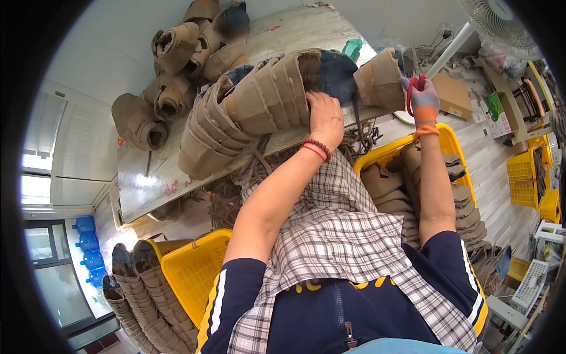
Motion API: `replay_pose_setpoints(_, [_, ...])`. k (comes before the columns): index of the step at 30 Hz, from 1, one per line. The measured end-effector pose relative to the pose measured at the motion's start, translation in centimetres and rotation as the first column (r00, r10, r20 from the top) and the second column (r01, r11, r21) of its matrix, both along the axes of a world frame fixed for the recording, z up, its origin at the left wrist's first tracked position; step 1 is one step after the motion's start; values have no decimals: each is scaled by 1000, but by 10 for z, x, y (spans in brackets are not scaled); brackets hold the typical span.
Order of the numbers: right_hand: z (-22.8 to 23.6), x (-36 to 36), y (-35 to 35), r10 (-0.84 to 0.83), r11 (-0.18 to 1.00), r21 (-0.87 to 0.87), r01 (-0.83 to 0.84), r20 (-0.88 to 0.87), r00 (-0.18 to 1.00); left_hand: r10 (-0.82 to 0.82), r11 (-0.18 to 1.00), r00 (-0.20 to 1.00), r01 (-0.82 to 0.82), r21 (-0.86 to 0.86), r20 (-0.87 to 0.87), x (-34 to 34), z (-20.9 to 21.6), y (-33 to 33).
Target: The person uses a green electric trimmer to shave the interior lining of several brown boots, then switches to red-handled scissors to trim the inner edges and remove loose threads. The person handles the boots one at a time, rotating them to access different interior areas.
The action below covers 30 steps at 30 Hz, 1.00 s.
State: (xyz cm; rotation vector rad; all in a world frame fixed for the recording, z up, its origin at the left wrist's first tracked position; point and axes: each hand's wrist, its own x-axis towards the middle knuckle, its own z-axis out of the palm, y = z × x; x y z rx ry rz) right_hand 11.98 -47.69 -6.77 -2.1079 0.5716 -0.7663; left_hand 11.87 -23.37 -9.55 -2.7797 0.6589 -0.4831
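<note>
A long row of nested brown fur-lined boot uppers (268, 94), as they appear, lies along the near side of the table. My left hand (326, 118), bare with red bracelets at the wrist, is closed at the rim of the row's right end, beside dark blue lining (337, 76); the thumb is mostly hidden. In a grey and orange glove, my right hand (423, 103) grips red-handled scissors (414, 88), whose blades I cannot make out. A single brown upper (377, 79) sits between the two hands, close to the scissors.
More rolled uppers (177, 50) are heaped on the table's (141, 183) far left. Yellow baskets (451, 144) (188, 268) stand at both sides of me, with stacked uppers in or beside them. A white fan (501, 23) and a cardboard box (453, 97) are at the far right.
</note>
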Motion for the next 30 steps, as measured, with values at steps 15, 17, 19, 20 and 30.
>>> replay_pose_setpoints(15, [-8,29,11,512,660,587,-469,105,852,-809,574,173,438,-692,-562,-61,71,62])
replay_pose_setpoints(17, [-11,31,14,541,651,546,-527,153,827,-826,526,482,471,-708,-294,-31,90,91])
replay_pose_setpoints(19, [4,23,29,549,644,501,-579,224,805,-551,664,833,405,-629,-46,12,107,130])
replay_pose_setpoints(20, [13,14,43,523,644,503,-577,260,811,-300,795,941,338,-503,158,26,111,150])
replay_pose_setpoints(30, [1,27,151,605,505,415,-756,455,654,6,844,933,-198,-498,-361,82,82,207])
